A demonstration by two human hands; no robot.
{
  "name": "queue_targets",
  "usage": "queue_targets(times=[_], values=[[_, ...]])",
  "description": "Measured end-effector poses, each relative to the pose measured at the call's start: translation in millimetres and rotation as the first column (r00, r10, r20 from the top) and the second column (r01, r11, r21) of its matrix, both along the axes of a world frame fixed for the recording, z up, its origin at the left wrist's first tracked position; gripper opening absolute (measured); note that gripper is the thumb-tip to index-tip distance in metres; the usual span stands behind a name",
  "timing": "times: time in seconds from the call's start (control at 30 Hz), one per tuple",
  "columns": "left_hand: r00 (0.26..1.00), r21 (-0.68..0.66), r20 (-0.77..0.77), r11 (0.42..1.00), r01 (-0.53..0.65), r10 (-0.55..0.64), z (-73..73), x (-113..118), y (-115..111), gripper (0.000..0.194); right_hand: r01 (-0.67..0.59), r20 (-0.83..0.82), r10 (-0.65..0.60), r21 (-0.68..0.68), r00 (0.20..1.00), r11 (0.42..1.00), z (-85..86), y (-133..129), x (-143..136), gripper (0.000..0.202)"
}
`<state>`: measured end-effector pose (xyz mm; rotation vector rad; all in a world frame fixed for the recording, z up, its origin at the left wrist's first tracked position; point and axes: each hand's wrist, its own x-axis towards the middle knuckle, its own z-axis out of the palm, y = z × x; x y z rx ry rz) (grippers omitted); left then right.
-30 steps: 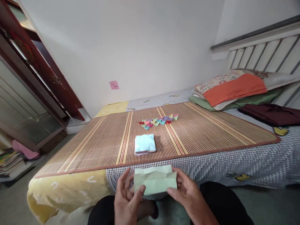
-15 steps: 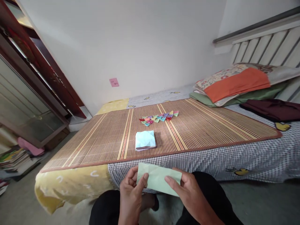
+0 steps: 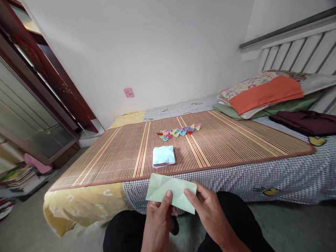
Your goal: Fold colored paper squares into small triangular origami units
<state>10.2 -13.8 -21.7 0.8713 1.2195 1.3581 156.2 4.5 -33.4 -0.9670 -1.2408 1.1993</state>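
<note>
A bed (image 3: 84,206) fills the middle of the room, its far side running along a plain white wall (image 3: 157,45); the cover is yellow at the left and a grey-and-white check with yellow fruit figures toward the right; over it lies a striped brown mat (image 3: 105,150) with a darker border. On the mat, near its front edge, sits a squarish stack of pale blue paper (image 3: 163,155); just beyond it stretches a cluster of small colourful folded papers (image 3: 181,131).

In front of the bed, above the person's knees, is a pale green paper (image 3: 175,184), slightly creased and tilted down to the right; the left hand (image 3: 159,218) pinches its lower edge, thumb on the front, and the right hand (image 3: 212,211) grips its right end, thumb also on the front; the fingers behind are partly hidden.

A pink note (image 3: 128,92) is on the wall; at the right, pillows (image 3: 267,96) lie piled near a white radiator (image 3: 299,52), with a dark red cloth (image 3: 306,122) beside them; at the left stand a reddish wooden door frame (image 3: 60,82) and, low down, a pile of books (image 3: 21,178) on the grey floor's side.
</note>
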Motion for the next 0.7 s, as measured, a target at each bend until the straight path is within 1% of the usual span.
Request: queue_targets(times=[0.03,0.07,0.13,0.17,0.23,0.3,0.33,0.4,0.47,0.53,0.6,0.7], values=[[0.999,0.0,0.015,1.0,0.03,-0.03,1.1,-2.0,0.7,0.055,0.016,0.021,-0.016,0.03,1.0,0.999,0.0,-0.3,4.0,0.033],[0.997,-0.003,0.04,0.998,0.063,-0.063,1.7,-4.6,1.6,0.055,0.055,0.047,-0.059,0.075,0.997,0.996,0.2,-0.8,9.3,0.031],[0.99,-0.015,0.101,0.995,0.097,-0.095,0.9,-9.3,3.9,0.054,0.086,0.152,-0.122,0.227,0.981,0.97,1.6,-2.6,21.3,0.04],[0.987,-0.019,0.126,0.994,0.107,-0.104,-0.4,-10.7,4.9,0.053,0.066,0.216,-0.137,0.308,0.967,0.949,2.7,-3.8,26.6,0.044],[0.979,-0.022,0.161,0.991,0.133,-0.127,-3.5,-11.1,6.3,0.049,-0.023,0.327,-0.118,0.396,0.938,0.918,4.8,-6.4,33.7,0.049],[0.973,-0.005,0.166,0.986,0.165,-0.162,-4.8,-9.6,6.4,0.047,-0.098,0.393,-0.077,0.407,0.916,0.908,5.6,-8.2,35.2,0.05],[0.973,0.001,0.147,0.984,0.178,-0.176,-4.3,-8.7,5.8,0.048,-0.119,0.405,-0.059,0.4,0.912,0.909,5.4,-8.5,34.2,0.046],[0.982,0.002,0.052,0.983,0.181,-0.181,-1.4,-7.3,3.5,0.051,-0.121,0.399,-0.049,0.389,0.915,0.913,4.9,-8.1,29.9,0.032],[0.987,-0.004,-0.064,0.989,0.151,-0.151,2.4,-6.3,0.1,0.053,-0.087,0.377,-0.073,0.391,0.924,0.916,5.1,-7.2,24.5,0.017],[0.987,0.0,-0.122,0.995,0.102,-0.101,4.8,-4.6,-3.9,0.053,-0.045,0.36,-0.104,0.381,0.927,0.924,6.5,-6.6,19.1,0.019],[0.992,0.005,-0.117,0.998,0.057,-0.056,4.3,-2.0,-7.5,0.056,-0.008,0.352,-0.127,0.357,0.928,0.934,7.9,-6.7,13.9,0.025],[0.996,0.008,-0.088,1.0,0.014,-0.014,-2.9,2.0,-10.6,0.054,0.033,0.336,-0.156,0.345,0.929,0.938,8.3,-6.9,7.0,0.028]])
